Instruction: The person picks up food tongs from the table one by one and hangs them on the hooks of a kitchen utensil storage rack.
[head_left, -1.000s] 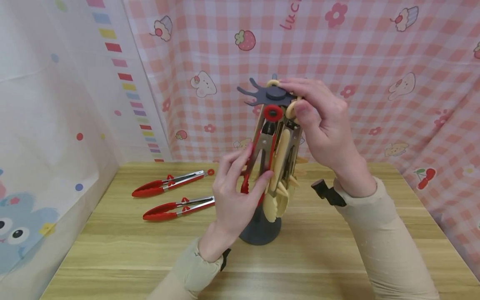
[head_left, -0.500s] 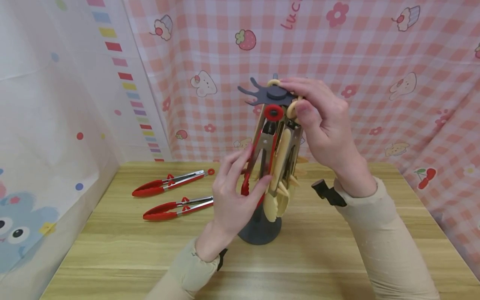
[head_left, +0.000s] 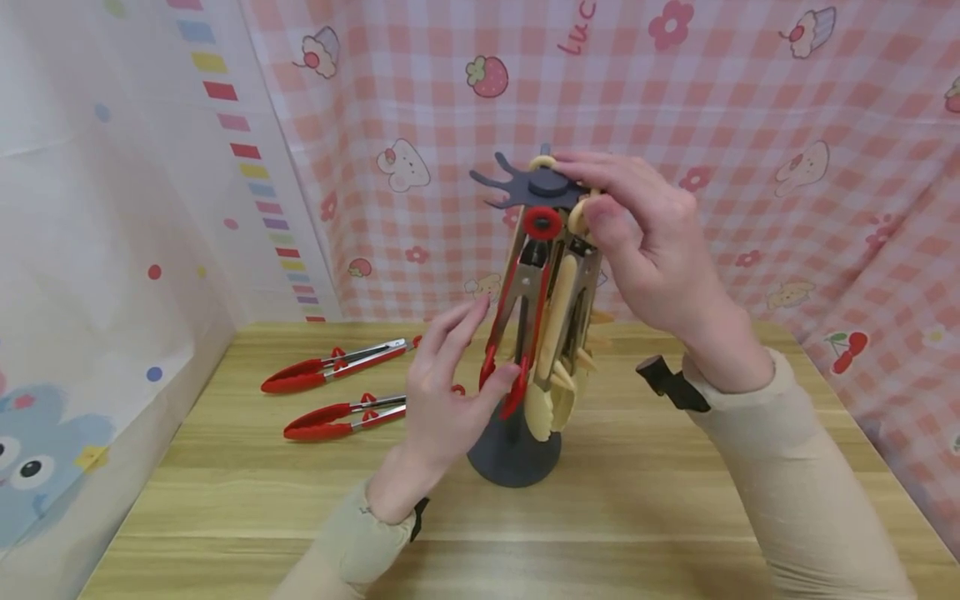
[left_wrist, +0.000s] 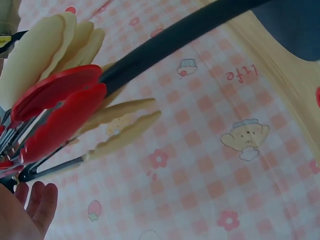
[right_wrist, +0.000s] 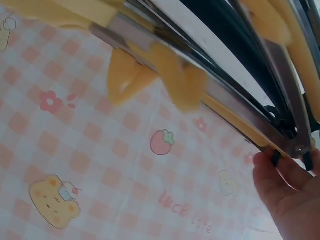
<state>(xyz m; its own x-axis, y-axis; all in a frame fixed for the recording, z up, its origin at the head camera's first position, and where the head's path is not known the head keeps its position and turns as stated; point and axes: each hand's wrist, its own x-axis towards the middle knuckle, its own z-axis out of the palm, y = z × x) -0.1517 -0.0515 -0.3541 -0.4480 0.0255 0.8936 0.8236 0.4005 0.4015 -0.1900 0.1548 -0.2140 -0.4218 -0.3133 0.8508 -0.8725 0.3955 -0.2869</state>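
A dark grey utensil stand (head_left: 516,460) with hooked arms at its top stands upright on the table. Red-tipped metal tongs (head_left: 527,279) hang from it by a red ring, facing me. Beige tongs (head_left: 558,321) hang to their right, their ring under my right thumb. My right hand (head_left: 660,242) holds the stand's top, fingers over the hooks. My left hand (head_left: 446,400) is beside the hanging red tongs, fingers extended and thumb overlapping their tips. In the left wrist view, the red tips (left_wrist: 65,125) stand slightly apart in front of several beige ones.
Two more red tongs, a far pair (head_left: 326,371) and a near pair (head_left: 330,425), lie on the left of the wooden table (head_left: 637,533). My left hand partly covers the near pair. A pink checked curtain (head_left: 450,125) hangs behind.
My left hand has let go of the hanging red tongs and moved left and down, and their arms have spread apart. My right hand stays on the stand's top.
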